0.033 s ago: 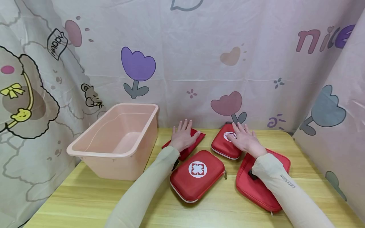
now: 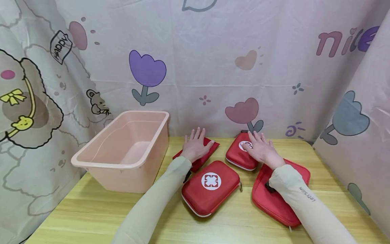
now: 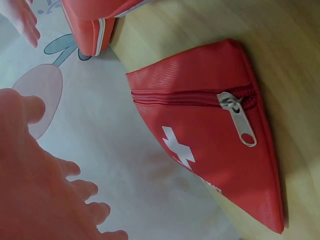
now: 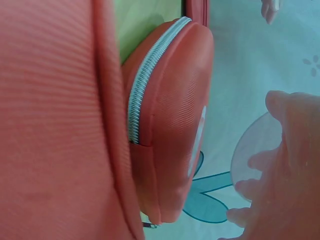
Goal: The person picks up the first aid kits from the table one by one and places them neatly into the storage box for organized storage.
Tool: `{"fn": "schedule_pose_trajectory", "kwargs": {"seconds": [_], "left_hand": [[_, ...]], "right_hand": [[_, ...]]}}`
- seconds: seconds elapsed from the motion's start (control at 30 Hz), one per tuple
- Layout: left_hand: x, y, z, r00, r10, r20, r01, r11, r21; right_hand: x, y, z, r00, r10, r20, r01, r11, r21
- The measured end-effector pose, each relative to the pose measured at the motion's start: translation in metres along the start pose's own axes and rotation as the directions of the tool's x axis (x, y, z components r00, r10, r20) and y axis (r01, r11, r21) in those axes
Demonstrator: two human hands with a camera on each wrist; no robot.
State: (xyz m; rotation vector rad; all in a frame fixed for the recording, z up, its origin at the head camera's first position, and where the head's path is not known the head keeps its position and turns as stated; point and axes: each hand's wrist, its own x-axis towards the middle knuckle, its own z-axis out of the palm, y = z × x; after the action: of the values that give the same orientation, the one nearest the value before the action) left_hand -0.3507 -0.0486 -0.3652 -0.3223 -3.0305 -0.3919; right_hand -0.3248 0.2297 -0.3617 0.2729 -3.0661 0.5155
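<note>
My left hand (image 2: 195, 149) is held with fingers spread above a flat red zip pouch (image 3: 200, 130) that bears a white cross and a silver zipper pull. In the left wrist view a gap shows between that hand and the pouch. With fingers extended, my right hand (image 2: 262, 150) overlaps a small red first-aid case (image 4: 175, 110) and partly covers its white round emblem. Under the right wrist lies a larger flat red case (image 2: 274, 203), partly hidden by the sleeve. Between the arms sits a red hard case (image 2: 210, 200) with a white cross emblem. Neither hand holds anything.
A pale pink plastic tub (image 2: 143, 176) stands at the left of the wooden table (image 2: 231, 227), its inside bare. A printed curtain (image 2: 195, 67) hangs behind the table and along both sides.
</note>
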Motion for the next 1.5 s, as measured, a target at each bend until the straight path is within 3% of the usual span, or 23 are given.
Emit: {"fn": "schedule_pose_trajectory", "kwargs": {"seconds": [0.33,0.53,0.77,1.13,1.33,1.5], "left_hand": [[-0.007,0.000,0.003,1.000,0.003,-0.003,-0.003,1.000,-0.004],[-0.009,0.006,-0.007,0.999,0.027,-0.024,-0.027,1.000,-0.015],[-0.021,0.014,-0.032,0.997,0.045,-0.063,-0.049,0.997,-0.063],[-0.045,0.018,-0.075,0.988,0.084,-0.127,-0.094,0.993,-0.072],[-0.057,0.007,-0.102,0.985,0.066,-0.159,-0.074,0.996,-0.045],[-0.067,-0.014,-0.119,0.982,0.046,-0.183,-0.060,0.996,-0.067]], "right_hand": [[-0.007,0.000,0.004,1.000,-0.009,0.002,0.009,1.000,0.013],[-0.013,-0.001,0.002,1.000,-0.020,-0.008,0.020,1.000,0.015],[-0.021,-0.003,0.002,0.998,-0.049,-0.043,0.050,0.999,0.016],[-0.041,0.009,0.000,0.999,-0.034,-0.013,0.034,0.999,0.011],[-0.047,0.015,0.000,1.000,-0.025,0.005,0.025,0.999,0.033],[-0.054,0.018,-0.001,1.000,-0.016,0.004,0.015,0.999,0.038]]}}
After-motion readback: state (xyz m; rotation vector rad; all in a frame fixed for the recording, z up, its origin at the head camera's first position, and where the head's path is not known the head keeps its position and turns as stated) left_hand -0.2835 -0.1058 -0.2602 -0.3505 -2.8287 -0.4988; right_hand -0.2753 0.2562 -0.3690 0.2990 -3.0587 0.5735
